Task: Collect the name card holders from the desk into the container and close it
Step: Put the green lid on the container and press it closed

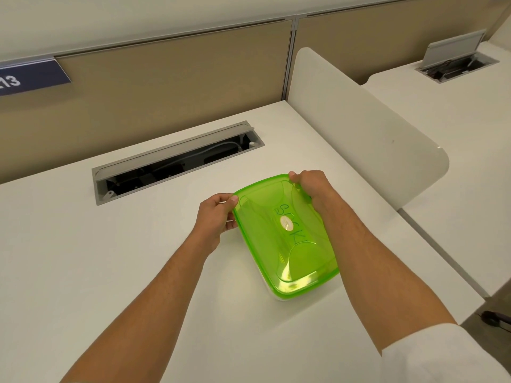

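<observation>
Head view, one frame, catalogued from the room.

Item: container [279,295], pale base with only a sliver visible under a translucent green lid [284,233]. Location: on the white counter [83,258], right of centre, near the front-right edge. Handwriting on the lid, not fully legible; a pale round valve at its centre.

Hands: left hand [217,217] pinches the lid's far-left corner, thumb on top, fingers curled under the rim. Right hand [311,189] grips the far-right corner, fingers wrapped over the edge. The two are apart, one at each far corner.

Name card holders: none visible on the counter; whether they lie inside cannot be told through the green plastic.

Step in hand, by judgement: closing. The lid covers the base and appears roughly aligned; the far edge may not yet be seated.

Next move, by judgement: press down along the far rim, then work round to the near corners until the seal holds all round.

Edges and room: open counter lies to the left and front. A cable well [177,164] stands open behind the container, well apart from it. A white divider panel [359,128] rises close on the right, limiting the right elbow's swing. The counter's right edge is near the container; sliding it that way risks a fall.
</observation>
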